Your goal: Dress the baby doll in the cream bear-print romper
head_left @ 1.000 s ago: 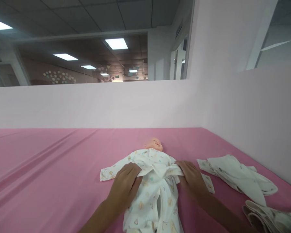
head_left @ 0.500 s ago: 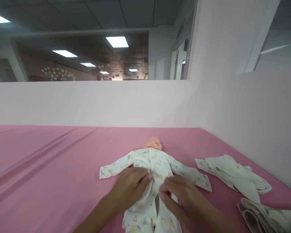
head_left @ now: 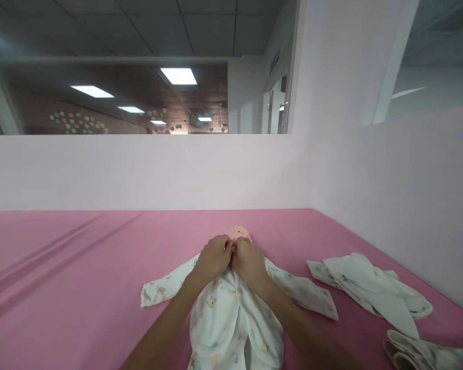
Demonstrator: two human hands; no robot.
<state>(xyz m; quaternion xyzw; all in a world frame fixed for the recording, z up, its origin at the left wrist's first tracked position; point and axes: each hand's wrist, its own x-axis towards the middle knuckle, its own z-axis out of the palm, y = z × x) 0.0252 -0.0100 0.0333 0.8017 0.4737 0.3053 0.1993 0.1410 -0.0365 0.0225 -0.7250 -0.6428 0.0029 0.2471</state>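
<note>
The fingers (head_left: 227,247) of both hands are curled in tight and meet at the collar of the printed baby romper (head_left: 231,313), just under the chin of the doll (head_left: 239,233); they look pinched on the two front edges of the cloth, though what exactly sits between them, a snap or only fabric, is too small to tell. The left hand (head_left: 214,257) comes in from the near left and the right hand (head_left: 249,261) from the near right, knuckles touching, and together they hide most of the doll's head. Judging by this, the step in hand is closing the top of the romper's front, and the next move seems to call for a firm press of the two edges together, then working down the opening, which still gapes near the bottom edge of the view. The doll lies on its back on the pink tabletop (head_left: 69,267), head far and legs near, with the romper's sleeves spread flat to left and right. To the right, well apart from the sleeve, lies a loose white garment (head_left: 370,285), and nearer, at the lower right corner, a folded cloth (head_left: 412,352). A pale partition wall (head_left: 139,172) closes the far edge and the right side, so the open room is all to the left.
</note>
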